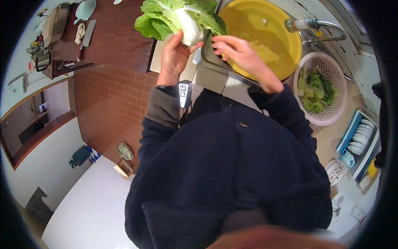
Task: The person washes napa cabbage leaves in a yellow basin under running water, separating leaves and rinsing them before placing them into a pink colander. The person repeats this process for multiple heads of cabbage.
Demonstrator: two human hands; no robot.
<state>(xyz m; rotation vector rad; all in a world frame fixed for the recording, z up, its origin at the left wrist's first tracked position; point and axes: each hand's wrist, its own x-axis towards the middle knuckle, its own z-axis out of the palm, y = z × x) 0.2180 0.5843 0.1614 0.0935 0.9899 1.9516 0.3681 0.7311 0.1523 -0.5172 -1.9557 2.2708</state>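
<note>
My left hand (176, 56) holds a leafy cabbage (186, 25) by its white base, left of the sink, with green leaves spreading away from me. To its right, my right hand (238, 53) reaches over the near-left rim of a yellow plastic basin (295, 59). Its fingers are near the cabbage's right-hand leaves; whether they touch or hold a leaf is unclear. Water and small leaf bits are in the basin, which sits in a steel sink (211, 56). A pink perforated plastic basket (337, 109) with torn green leaves (317, 90) stands to the right.
A metal faucet (331, 26) arches over the basin's right rim. On the dark wooden table (121, 34) at left lie a cleaver (89, 32), a cloth (80, 33) and a pale green board (85, 11). A dish rack (357, 140) with white bowls stands at far right.
</note>
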